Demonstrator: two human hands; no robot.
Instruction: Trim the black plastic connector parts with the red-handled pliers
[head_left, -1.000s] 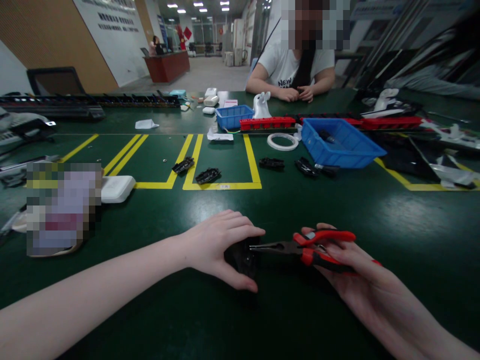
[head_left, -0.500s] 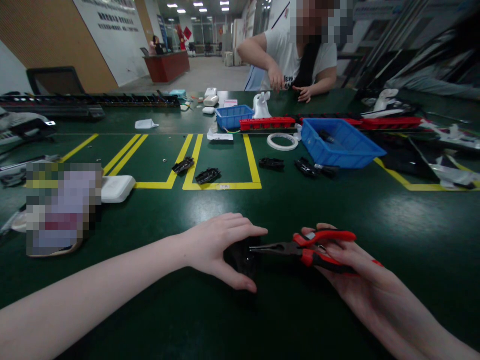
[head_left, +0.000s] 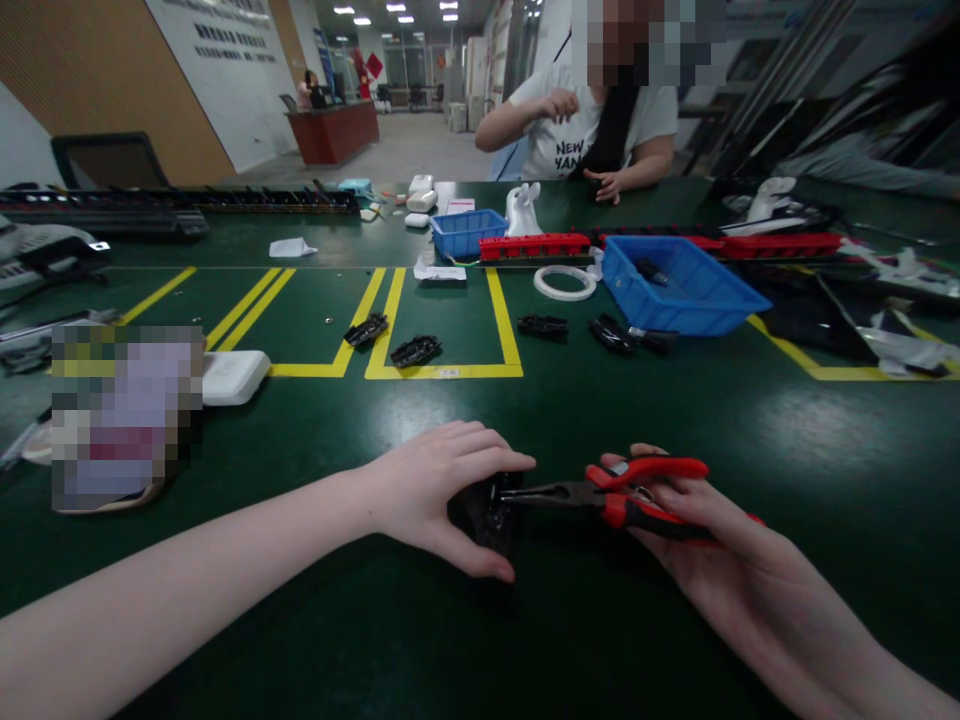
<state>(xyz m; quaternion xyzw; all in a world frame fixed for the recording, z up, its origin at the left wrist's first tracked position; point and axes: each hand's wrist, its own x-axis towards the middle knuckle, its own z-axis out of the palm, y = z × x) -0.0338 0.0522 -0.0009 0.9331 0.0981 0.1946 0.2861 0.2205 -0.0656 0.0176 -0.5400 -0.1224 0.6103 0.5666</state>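
Observation:
Thumb and fingers of my left hand [head_left: 442, 490] are wrapped round a black plastic part [head_left: 487, 515] on the green table [head_left: 337, 620]. Much of that part is hidden by the hand and dark against the table. To its right, my right hand [head_left: 697, 510] grips long-nose pliers [head_left: 570, 495] with red and black handles. The pliers' narrow tip points left and meets the black part's right side; whether the jaws pinch anything there I cannot make out.
Several similar black parts [head_left: 417, 350] lie beyond my hands, near yellow tape lines. A blue bin [head_left: 682, 300] and a white tape roll [head_left: 564, 284] stand at the back right. A phone [head_left: 135, 420] and a white case [head_left: 236, 378] lie left. Across the table sits a person [head_left: 555, 130].
Both my hands stay almost in place, with the pliers' tip still at the black part. The person across has raised one hand from the table toward the chest.

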